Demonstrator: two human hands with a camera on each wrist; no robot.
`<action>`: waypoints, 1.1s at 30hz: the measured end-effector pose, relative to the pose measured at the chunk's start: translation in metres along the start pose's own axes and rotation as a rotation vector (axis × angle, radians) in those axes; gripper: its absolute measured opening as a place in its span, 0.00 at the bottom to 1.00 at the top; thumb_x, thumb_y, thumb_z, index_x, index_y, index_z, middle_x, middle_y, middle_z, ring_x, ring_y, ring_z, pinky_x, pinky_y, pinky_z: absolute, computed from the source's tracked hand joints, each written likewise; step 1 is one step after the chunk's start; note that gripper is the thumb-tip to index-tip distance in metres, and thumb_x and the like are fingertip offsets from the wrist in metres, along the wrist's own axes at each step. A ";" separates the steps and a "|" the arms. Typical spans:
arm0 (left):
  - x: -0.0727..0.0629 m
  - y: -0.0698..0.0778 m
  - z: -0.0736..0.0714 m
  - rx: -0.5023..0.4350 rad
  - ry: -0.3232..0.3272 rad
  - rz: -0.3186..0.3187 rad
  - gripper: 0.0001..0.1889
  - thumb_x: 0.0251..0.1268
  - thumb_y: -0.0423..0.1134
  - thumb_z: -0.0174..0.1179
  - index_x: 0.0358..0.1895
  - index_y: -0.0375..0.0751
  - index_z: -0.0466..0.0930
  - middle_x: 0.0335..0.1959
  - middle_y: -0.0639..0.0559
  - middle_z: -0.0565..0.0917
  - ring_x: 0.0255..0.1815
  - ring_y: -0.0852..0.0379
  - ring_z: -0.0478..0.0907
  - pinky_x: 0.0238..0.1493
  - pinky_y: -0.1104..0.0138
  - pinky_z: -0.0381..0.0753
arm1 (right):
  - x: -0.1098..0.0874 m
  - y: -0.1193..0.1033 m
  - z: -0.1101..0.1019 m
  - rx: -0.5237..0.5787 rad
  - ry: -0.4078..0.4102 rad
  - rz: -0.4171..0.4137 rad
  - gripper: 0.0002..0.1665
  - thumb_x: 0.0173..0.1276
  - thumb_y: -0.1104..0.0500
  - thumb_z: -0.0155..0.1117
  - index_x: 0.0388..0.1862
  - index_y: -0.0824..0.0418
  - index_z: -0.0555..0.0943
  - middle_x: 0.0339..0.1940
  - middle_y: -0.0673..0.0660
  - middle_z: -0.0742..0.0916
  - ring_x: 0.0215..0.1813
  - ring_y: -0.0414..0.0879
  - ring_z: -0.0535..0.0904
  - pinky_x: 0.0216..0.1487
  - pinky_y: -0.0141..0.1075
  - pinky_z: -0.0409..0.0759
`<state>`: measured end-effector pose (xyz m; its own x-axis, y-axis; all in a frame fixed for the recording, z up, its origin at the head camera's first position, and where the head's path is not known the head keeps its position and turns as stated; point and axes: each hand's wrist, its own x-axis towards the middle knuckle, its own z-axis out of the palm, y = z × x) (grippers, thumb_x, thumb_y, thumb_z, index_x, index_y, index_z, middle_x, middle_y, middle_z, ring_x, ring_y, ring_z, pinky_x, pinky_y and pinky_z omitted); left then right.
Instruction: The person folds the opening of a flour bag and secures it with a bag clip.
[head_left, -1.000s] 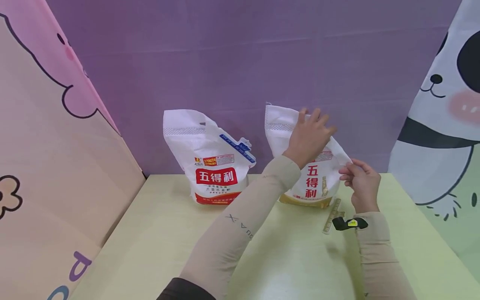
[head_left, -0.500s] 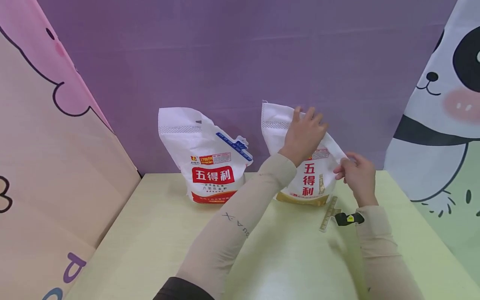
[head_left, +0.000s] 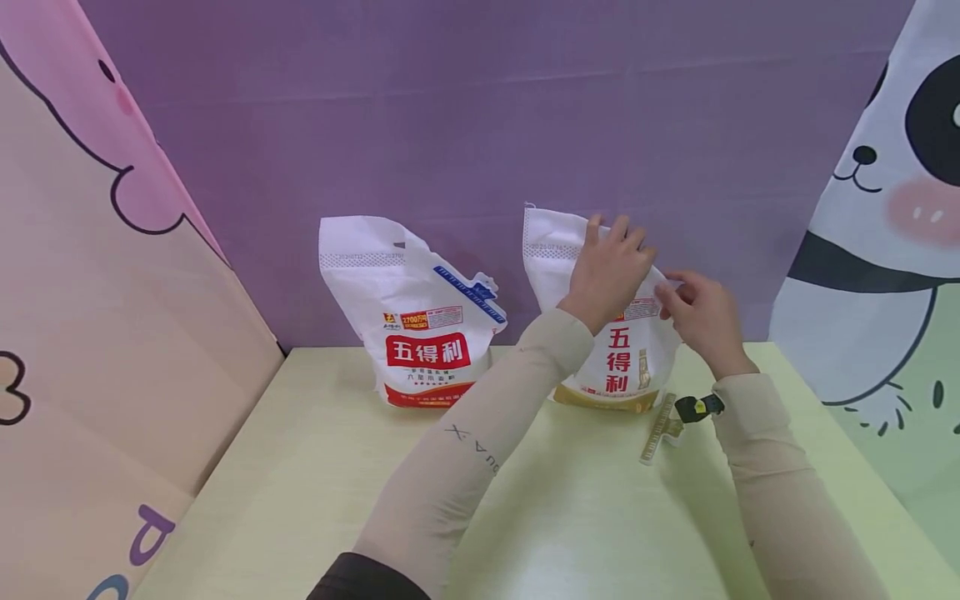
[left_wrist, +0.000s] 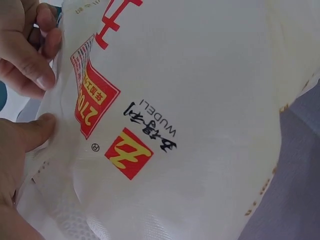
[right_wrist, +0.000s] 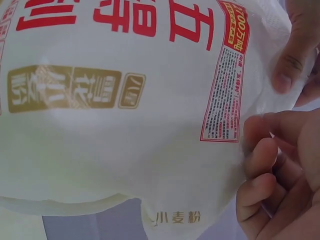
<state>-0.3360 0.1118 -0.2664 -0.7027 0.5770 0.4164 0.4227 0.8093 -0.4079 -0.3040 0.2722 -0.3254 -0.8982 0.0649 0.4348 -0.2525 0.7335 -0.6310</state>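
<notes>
A smooth purple fabric backdrop (head_left: 450,125) is filling the upper middle of the frame, and a pale yellow table (head_left: 592,525) is spreading across the bottom. At far left, a cream-and-pink cartoon-printed panel (head_left: 90,292) is slanting inward; at far right, a panda-printed panel (head_left: 847,333) is facing it. Left of centre, a white bag with red lettering panels and a blue clip (head_left: 427,296) is standing on the table. Right of centre, here's the one being handled: a white bag with red characters and a gold base (head_left: 624,350), also standing. The left hand (head_left: 609,271) is gripping its upper part, thumb pressing the front; the right hand (head_left: 701,317) is pinching its upper right edge. Just below, a clear-and-gold ruled plastic strip (head_left: 657,431) is lying on the table, near the bag's base.
</notes>
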 end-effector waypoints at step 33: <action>-0.001 -0.004 0.002 -0.019 0.045 -0.002 0.15 0.76 0.47 0.58 0.60 0.68 0.81 0.55 0.67 0.82 0.68 0.57 0.67 0.75 0.47 0.53 | 0.003 0.006 0.004 -0.155 0.011 -0.079 0.14 0.80 0.57 0.56 0.36 0.65 0.80 0.26 0.61 0.87 0.25 0.49 0.75 0.25 0.37 0.70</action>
<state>-0.3380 0.1072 -0.2665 -0.6768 0.5798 0.4537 0.4328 0.8119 -0.3918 -0.3101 0.2743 -0.3305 -0.8736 0.0095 0.4865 -0.2629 0.8320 -0.4884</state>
